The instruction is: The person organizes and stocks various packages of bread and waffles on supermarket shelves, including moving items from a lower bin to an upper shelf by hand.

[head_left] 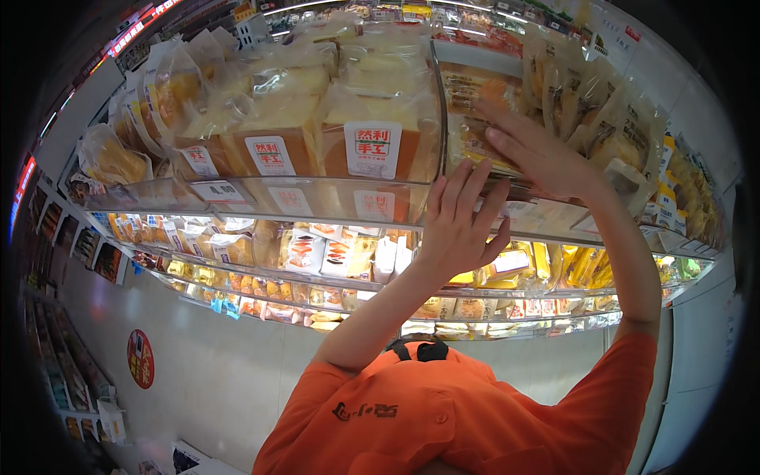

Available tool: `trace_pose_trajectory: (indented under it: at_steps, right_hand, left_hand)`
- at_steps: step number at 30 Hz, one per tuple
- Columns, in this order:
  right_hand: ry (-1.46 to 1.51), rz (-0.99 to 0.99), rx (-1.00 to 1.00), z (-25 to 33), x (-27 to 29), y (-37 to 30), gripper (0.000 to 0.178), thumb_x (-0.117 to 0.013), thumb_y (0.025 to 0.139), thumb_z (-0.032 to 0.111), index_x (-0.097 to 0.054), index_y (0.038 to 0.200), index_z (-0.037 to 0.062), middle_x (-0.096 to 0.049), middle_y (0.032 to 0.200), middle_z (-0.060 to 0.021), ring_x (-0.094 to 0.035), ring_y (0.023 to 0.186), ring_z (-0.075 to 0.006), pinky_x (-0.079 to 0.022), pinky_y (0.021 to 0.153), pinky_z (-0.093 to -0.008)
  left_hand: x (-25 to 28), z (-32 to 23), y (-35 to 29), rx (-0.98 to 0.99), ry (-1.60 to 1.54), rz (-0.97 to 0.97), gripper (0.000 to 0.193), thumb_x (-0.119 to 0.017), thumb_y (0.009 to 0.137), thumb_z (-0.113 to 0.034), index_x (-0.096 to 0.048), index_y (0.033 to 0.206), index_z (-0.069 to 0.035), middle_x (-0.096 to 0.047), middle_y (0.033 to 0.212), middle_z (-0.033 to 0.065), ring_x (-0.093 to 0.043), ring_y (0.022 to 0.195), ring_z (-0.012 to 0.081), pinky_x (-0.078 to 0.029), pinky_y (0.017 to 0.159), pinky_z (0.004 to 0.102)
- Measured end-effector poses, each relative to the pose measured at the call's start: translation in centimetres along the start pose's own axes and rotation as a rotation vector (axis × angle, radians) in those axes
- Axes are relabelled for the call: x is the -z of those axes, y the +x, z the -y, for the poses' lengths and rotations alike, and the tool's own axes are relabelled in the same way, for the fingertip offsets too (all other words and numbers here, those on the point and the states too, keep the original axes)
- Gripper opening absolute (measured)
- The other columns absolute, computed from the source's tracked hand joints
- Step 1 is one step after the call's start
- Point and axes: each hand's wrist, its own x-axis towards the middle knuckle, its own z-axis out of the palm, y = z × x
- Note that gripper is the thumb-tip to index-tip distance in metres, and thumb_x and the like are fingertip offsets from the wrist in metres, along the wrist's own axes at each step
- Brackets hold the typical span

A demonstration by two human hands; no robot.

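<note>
My left hand (463,226) has its fingers spread and holds nothing I can see. Its fingertips are at the clear front edge of the top shelf, by a compartment of flat packaged bread (467,142). Further in, my right hand (542,150) reaches over those packs with its fingers stretched out, and some fingertips seem to rest on them. Left of a clear divider (438,111) stand large bagged bread loaves (376,138) with white labels. To the right of my right hand, bagged breads (629,142) stand upright in a row.
A clear shelf lip (317,198) with a price tag (220,191) runs along the front. Lit lower shelves (340,257) hold many packaged breads. Round bagged buns (119,154) sit at the far left. Pale floor (229,364) with a red round sticker (141,359) lies below.
</note>
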Motion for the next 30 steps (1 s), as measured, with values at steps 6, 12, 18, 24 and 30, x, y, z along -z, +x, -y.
trace_pose_trajectory:
  at_steps: [6,12,18,24,30]
  right_hand:
    - [0.065,0.016,0.051,-0.2,-1.0,0.3,0.051,-0.041,0.098,0.031,-0.036,0.138,-0.0012,-0.044,0.135,-0.0205,-0.043,0.126,-0.0303,-0.031,0.105,-0.0349]
    - [0.282,0.007,-0.11,-0.5,-0.6,0.1,0.051,-0.049,0.096,0.027,-0.037,0.137,-0.0004,-0.045,0.135,-0.0166,-0.042,0.124,-0.0237,-0.031,0.104,-0.0331]
    - [0.269,-0.025,-0.131,0.2,-1.2,0.4,0.052,-0.048,0.096,0.027,-0.036,0.136,-0.0025,-0.043,0.136,-0.017,-0.039,0.127,-0.0224,-0.029,0.106,-0.0324]
    - [0.221,-0.087,-0.07,-0.2,-1.5,0.0,0.05,-0.046,0.096,0.028,-0.038,0.134,-0.0042,-0.046,0.132,-0.0196,-0.042,0.124,-0.0267,-0.03,0.104,-0.0335]
    - [0.049,-0.076,0.009,0.2,-1.4,0.1,0.046,-0.044,0.097,0.026,-0.041,0.132,-0.0043,-0.049,0.128,-0.0228,-0.046,0.121,-0.0319,-0.033,0.102,-0.0355]
  left_hand:
    - [0.8,0.2,0.0,0.032,-0.115,0.092,0.048,-0.062,0.076,-0.024,-0.052,0.12,-0.008,-0.034,0.143,0.0177,-0.036,0.128,0.0353,-0.033,0.1,0.0507]
    - [1.3,-0.8,-0.3,0.058,-0.121,0.009,0.054,-0.065,0.071,-0.019,-0.05,0.122,-0.01,-0.038,0.14,0.0148,-0.034,0.13,0.033,-0.027,0.106,0.0481]
    - [1.5,-0.8,-0.3,0.055,-0.118,0.024,0.056,-0.063,0.071,-0.02,-0.049,0.124,-0.009,-0.037,0.141,0.0143,-0.031,0.133,0.0328,-0.022,0.109,0.048]
    - [2.0,-1.2,0.1,0.069,-0.077,0.079,0.056,-0.061,0.072,-0.021,-0.05,0.126,-0.01,-0.039,0.14,0.0128,-0.03,0.135,0.0303,-0.018,0.111,0.0473]
    - [2.2,-1.0,0.1,0.069,-0.054,0.077,0.056,-0.06,0.072,-0.021,-0.05,0.126,-0.009,-0.039,0.141,0.0132,-0.028,0.136,0.0294,-0.017,0.112,0.0471]
